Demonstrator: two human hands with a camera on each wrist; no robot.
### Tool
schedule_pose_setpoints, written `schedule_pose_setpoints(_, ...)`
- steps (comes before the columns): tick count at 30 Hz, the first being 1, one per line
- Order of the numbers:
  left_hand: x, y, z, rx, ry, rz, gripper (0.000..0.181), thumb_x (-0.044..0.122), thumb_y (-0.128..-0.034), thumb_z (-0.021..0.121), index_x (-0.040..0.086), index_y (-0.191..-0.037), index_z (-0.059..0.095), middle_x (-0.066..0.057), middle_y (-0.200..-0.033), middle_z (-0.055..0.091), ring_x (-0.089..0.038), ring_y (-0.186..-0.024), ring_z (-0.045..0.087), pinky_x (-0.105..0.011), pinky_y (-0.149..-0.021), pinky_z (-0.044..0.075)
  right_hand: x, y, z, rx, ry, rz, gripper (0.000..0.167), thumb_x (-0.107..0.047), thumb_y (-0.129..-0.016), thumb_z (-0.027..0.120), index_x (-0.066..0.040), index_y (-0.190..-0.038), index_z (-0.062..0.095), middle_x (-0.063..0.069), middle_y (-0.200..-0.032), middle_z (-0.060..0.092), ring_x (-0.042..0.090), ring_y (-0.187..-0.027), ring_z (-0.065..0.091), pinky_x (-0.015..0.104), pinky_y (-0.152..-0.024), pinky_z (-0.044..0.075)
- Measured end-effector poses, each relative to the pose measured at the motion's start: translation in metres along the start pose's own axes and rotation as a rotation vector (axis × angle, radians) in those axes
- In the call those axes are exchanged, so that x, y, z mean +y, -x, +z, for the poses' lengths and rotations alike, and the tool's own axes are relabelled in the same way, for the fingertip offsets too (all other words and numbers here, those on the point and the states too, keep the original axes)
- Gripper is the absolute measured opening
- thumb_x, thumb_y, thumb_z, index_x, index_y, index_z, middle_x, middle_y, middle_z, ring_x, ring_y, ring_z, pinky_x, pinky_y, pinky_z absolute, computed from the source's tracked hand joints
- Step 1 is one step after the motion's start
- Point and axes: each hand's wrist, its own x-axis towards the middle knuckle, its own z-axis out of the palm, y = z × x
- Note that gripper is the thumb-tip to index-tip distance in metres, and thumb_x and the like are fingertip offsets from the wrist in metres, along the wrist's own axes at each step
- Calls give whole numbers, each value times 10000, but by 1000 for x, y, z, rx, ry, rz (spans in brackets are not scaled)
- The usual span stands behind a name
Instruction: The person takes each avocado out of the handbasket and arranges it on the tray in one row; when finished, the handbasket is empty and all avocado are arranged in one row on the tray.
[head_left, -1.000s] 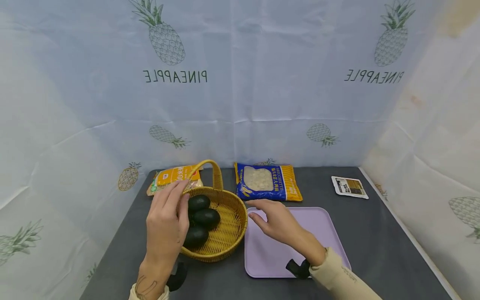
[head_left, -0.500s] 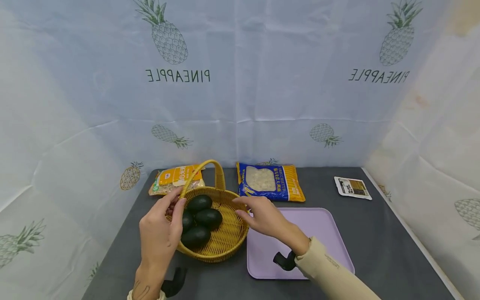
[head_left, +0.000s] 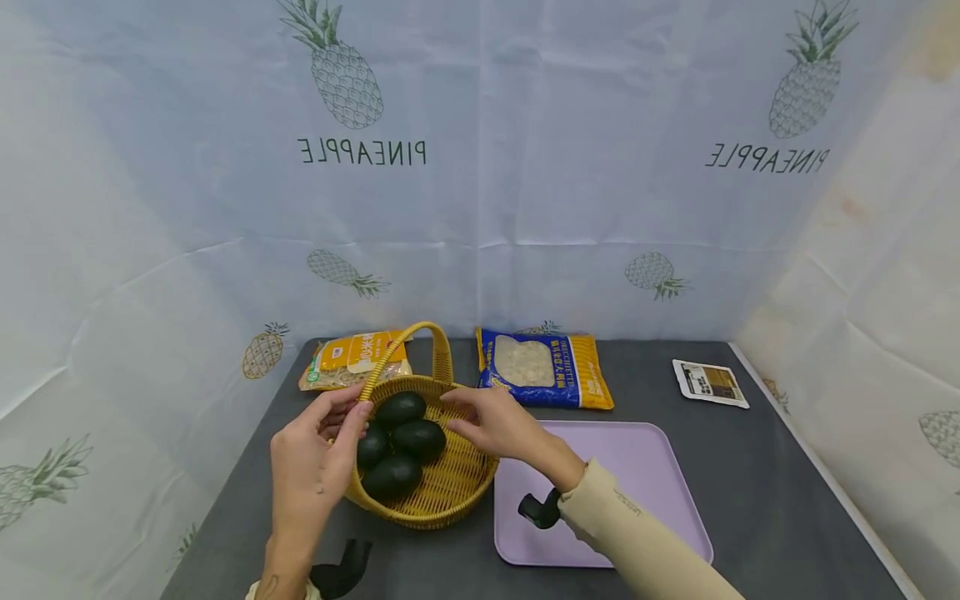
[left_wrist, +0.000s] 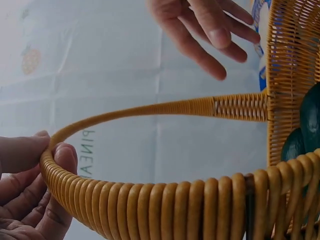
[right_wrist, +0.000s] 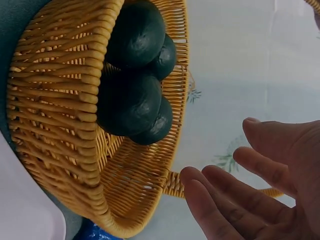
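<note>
A yellow-brown wicker basket (head_left: 450,500) with a tall arched handle (left_wrist: 150,200) stands on the dark table, left of centre. Inside it, toward the left, lie several dark green avocados (head_left: 418,440). My left hand (head_left: 311,454) pinches the handle between thumb and fingers, as the left wrist view shows closely. Over the right side of the basket hovers my right hand (head_left: 498,425), its fingers loosely bent and nothing held. In the right wrist view that hand (right_wrist: 260,185) is apart from the avocados and the rim.
A lilac tray (head_left: 600,500) lies right of the basket. Behind are an orange food bag (head_left: 352,358) and a blue and yellow pasta bag (head_left: 543,367). A small white-and-brown packet (head_left: 711,383) sits at the back right. Pineapple-print cloth (head_left: 525,192) walls the table in.
My left hand has come down onto the basket handle and now pinches it. The right hand has moved left, from above the tray's edge to over the basket.
</note>
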Motion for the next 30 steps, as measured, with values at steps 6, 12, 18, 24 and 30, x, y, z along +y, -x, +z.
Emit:
schedule_pose_setpoints(6,2,-5,-5,-87,130,-156,166,66,-930,735,27,-1090,753,-123,-901,757,-47,-674,693,-162,-637,593,0,-14,4,-56,5,-26,359,-206,-972,701,-105,-1314,667,34,-1161,738,132,-875,680,225,-739,570)
schedule_pose_setpoints(12,1,-9,-9,-173,236,-284,184,92,-949,718,6,-1112,728,-111,-935,754,-87,-703,709,-254,-668,627,3,-24,13,-151,1,12,396,-211,-969,707,-127,-1351,645,35,-1243,707,182,-946,664,251,-800,558)
schedule_pose_setpoints(18,0,-10,-11,-198,268,-329,207,119,-952,720,6,-1125,719,-33,-916,753,-113,-711,712,-251,-666,626,6,-35,23,-210,36,17,424,-219,-965,711,-124,-1371,631,53,-1293,687,211,-1085,657,294,-929,555)
schedule_pose_setpoints(24,-2,-10,-12,-203,279,-345,220,146,-955,721,3,-1121,711,31,-882,746,-121,-708,712,-257,-664,626,2,-49,31,-278,94,-7,435,-204,-953,719,-152,-1375,626,74,-1337,665,238,-1223,629,337,-1068,516)
schedule_pose_setpoints(30,-2,-10,-11,-215,283,-338,227,141,-959,715,-4,-1134,707,-4,-911,747,-126,-717,713,-264,-669,629,2,-55,37,-367,133,-4,445,-202,-971,701,-158,-1403,603,79,-1336,649,246,-1226,611,336,-1033,528)
